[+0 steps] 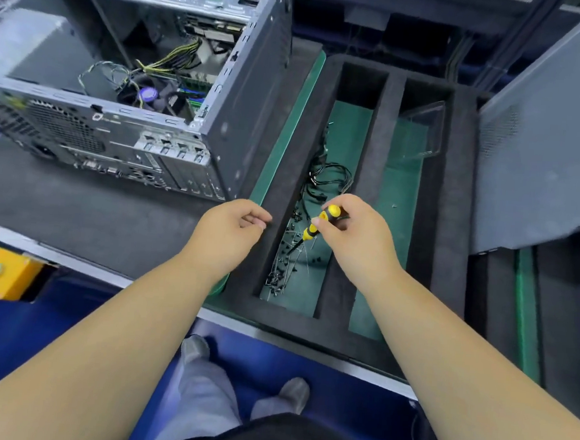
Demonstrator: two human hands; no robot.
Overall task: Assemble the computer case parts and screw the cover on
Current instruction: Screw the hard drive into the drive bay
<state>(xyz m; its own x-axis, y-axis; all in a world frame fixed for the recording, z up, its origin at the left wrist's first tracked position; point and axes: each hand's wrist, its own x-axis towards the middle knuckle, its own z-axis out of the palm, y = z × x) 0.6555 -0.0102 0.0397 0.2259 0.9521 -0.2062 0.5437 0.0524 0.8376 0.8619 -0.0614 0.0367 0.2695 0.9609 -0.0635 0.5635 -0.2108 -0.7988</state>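
From the head view, the right hand point(352, 234) is closed around the yellow-and-black ribbed handle of a small screwdriver point(317, 223), its thin dark shaft slanting down and left into the left compartment of a black foam tray point(382, 130). The left hand point(233, 229) hovers just beside the tray's left wall with fingers curled loosely and thumb near the forefinger; whether it pinches anything small I cannot tell.

The tray is matte, soft-edged foam with two long rectangular wells showing a green mat point(346, 127) at the bottom. The left well holds a scatter of small black screws point(280, 270) near its close end and a tangle of thin black cables point(329, 178) farther up. The right well holds a clear plastic box point(423, 133) leaning at its far end.

To the left, the grey sheet-metal computer case point(202, 86) lies on a dark grey mat point(86, 212) with its open side up, showing a fan, yellow-and-black wiring and circuit boards; its perforated rear panel with slot covers faces the camera. The flat grey metal cover panel point(544, 151), with a finely perforated patch, rests tilted at the right, overlapping the tray's right edge. A yellow box with a green button point(1, 273) sits at the bench's near-left edge.
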